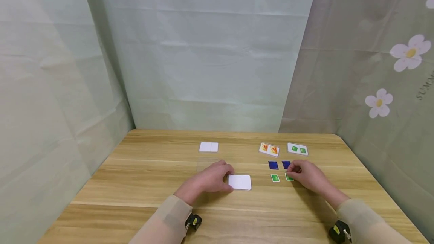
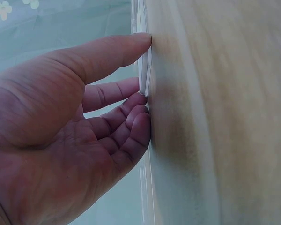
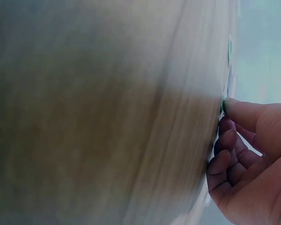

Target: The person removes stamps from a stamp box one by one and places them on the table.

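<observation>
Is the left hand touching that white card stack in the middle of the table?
Yes, in the head view the left hand rests against the left edge of the white card stack.

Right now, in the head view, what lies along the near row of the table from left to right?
Left hand → white card → green card → right hand.

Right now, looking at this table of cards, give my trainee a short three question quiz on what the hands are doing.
1. True or false: the left hand touches the white card stack.
2. Which small card do the right hand fingers touch? A the green card B the orange card pair C a red card
3. Fill in: two ___ cards lie just above the green ones.

Key: 1 true; 2 A; 3 blue.
</observation>
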`<state>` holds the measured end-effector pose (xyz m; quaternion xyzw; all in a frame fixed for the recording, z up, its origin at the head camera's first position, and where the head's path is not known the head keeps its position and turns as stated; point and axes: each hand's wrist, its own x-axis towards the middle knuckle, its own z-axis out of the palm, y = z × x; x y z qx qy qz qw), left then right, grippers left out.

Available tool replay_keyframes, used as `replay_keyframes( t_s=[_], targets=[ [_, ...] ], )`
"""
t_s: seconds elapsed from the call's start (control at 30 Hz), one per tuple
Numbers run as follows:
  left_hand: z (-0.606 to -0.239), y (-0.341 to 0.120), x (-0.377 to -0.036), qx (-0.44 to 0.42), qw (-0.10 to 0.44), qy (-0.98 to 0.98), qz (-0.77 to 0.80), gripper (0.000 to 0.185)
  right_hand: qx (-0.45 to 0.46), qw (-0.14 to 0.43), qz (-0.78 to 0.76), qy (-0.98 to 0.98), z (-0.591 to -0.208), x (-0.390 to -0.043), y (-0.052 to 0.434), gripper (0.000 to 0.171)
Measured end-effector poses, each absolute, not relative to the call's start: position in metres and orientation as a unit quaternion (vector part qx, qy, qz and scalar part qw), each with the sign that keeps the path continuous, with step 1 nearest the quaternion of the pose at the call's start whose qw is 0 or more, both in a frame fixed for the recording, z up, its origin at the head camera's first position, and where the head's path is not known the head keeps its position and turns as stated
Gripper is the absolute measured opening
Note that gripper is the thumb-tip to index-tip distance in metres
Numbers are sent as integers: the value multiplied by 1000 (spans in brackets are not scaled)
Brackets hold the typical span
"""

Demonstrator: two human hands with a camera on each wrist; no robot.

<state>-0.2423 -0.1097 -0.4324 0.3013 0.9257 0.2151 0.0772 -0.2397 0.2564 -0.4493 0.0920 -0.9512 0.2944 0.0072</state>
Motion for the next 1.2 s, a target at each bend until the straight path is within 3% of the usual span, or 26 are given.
replay_keyframes(
  t_s=[0.8, 1.2],
  targets=[
    [-434, -110, -243, 295, 79, 929, 211, 44, 87, 4, 296, -951, -447, -241, 257, 11],
    [-433, -110, -243, 300, 78, 926, 217, 44, 110, 23, 326, -939, -431, -241, 219, 11]
  ],
)
